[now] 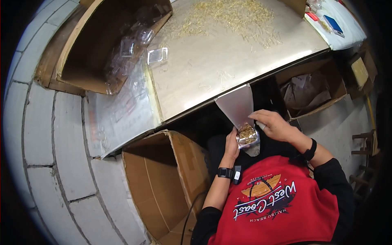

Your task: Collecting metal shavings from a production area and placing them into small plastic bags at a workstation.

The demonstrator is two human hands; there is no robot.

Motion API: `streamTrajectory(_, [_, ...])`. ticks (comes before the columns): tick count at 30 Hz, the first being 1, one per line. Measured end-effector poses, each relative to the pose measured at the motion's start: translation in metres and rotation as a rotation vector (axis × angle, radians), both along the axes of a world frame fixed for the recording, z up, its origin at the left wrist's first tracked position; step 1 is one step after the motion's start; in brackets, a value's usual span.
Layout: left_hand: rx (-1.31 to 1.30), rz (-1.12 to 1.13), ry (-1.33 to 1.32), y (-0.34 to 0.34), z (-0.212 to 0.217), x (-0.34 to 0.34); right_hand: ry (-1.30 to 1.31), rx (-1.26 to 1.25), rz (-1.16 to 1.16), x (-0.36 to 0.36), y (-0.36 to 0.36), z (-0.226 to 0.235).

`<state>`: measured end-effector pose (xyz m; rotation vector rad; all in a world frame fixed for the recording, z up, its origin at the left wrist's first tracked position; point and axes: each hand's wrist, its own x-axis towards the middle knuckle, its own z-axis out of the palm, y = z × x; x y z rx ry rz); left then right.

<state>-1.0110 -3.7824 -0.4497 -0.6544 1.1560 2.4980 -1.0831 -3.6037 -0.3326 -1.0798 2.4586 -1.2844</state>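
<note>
My left hand (231, 145) is closed around the side of a small clear plastic box (247, 143) at the table's near edge. Thin gold wire pieces (246, 133) fill the box and gather at the lower end of a whitish translucent chute (237, 104). The chute slopes down from the table edge into the box's mouth. My right hand (272, 124) is at the chute's lower right side, fingers bent together, with something whitish at one finger. Whether those fingers grip anything is hidden.
Loose gold wire pieces (228, 16) spread across the far part of the table (196, 69). Clear plastic boxes (127, 48) spill from a tilted cardboard box (87, 45) at left. An open carton (153, 183) stands below, another carton (339, 87) under the table's right side. A blue device (334, 25) lies far right.
</note>
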Motion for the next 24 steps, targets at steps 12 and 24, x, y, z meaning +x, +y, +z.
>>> streamTrajectory(12, [0.012, -0.011, -0.007, -0.009, -0.009, 0.014, 0.021, 0.090, 0.188, 0.024, -0.024, -0.035])
streamTrajectory(24, [-0.081, -0.157, 0.121, -0.034, 0.053, 0.016, 0.035, -0.085, 0.073, 0.004, -0.033, 0.005])
